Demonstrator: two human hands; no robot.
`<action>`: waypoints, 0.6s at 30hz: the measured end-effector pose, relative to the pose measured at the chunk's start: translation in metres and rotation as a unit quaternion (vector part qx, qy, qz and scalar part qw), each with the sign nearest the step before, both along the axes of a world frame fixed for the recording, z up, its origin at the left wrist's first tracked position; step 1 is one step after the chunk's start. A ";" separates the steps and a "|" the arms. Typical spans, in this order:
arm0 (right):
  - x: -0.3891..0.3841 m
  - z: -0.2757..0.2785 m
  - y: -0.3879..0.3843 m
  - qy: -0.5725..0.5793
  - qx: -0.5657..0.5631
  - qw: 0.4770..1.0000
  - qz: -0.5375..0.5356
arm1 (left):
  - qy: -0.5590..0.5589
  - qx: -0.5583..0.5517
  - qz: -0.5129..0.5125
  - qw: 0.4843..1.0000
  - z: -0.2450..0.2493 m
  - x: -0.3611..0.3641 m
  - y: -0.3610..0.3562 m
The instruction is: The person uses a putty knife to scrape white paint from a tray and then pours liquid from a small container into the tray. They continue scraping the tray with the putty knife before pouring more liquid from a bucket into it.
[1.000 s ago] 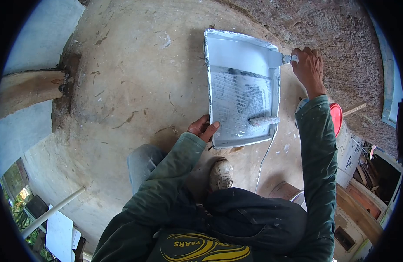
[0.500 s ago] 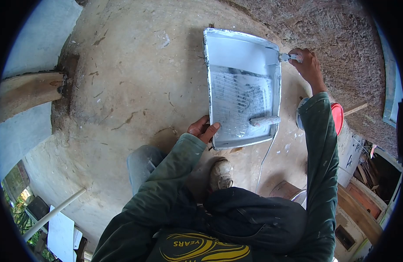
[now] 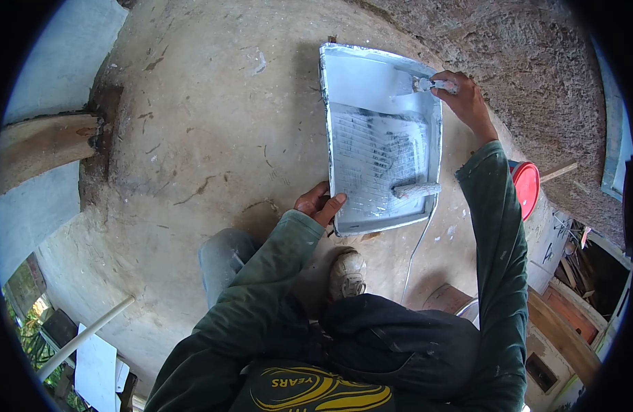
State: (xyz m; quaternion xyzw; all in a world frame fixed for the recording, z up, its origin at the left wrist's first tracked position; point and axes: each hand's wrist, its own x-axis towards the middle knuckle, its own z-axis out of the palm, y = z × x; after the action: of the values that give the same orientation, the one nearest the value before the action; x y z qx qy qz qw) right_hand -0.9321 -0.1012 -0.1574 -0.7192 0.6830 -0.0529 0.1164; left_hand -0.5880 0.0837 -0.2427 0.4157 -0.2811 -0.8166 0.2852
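A paint tray (image 3: 332, 158) lies on the floor ahead of me, with white paint (image 3: 364, 81) pooled at its far end and a ribbed slope nearer to me. My left hand (image 3: 320, 204) grips the tray's near left edge, thumb on top of the rim. In my right hand (image 3: 464, 99) is a paint-coated paintbrush (image 3: 440, 85), pinched between thumb and fingers. Its head reaches over the right rim at the paint pool. On the ribbed slope rests a paint roller (image 3: 417, 190), its thin wire handle running out toward my knee.
To the right stand a red bucket lid (image 3: 526, 190) and a wooden stick (image 3: 559, 172). A bucket (image 3: 448, 300) sits by my right knee. My shoe (image 3: 348, 273) is just below the tray. A wooden post (image 3: 49, 147) juts in at left, and a rough wall (image 3: 529, 75) rises far right.
My right hand has moved left with the paintbrush, from outside the right rim to over the paint pool. My left hand and the tray stay put.
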 end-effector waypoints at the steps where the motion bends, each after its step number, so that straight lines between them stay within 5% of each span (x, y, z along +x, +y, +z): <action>1: 0.003 -0.002 -0.001 0.000 0.000 1.000 0.000 | -0.008 -0.002 -0.004 1.000 0.000 0.000 0.000; 18: 0.066 -0.025 -0.013 -0.071 0.013 0.997 0.026 | -0.013 -0.009 -0.012 1.000 -0.007 0.000 0.001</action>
State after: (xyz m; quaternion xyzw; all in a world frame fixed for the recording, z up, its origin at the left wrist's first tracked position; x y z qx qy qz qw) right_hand -0.8658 -0.1144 -0.1819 -0.7294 0.6549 -0.0924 0.1751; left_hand -0.5883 0.0847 -0.2493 0.4202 -0.2972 -0.8120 0.2750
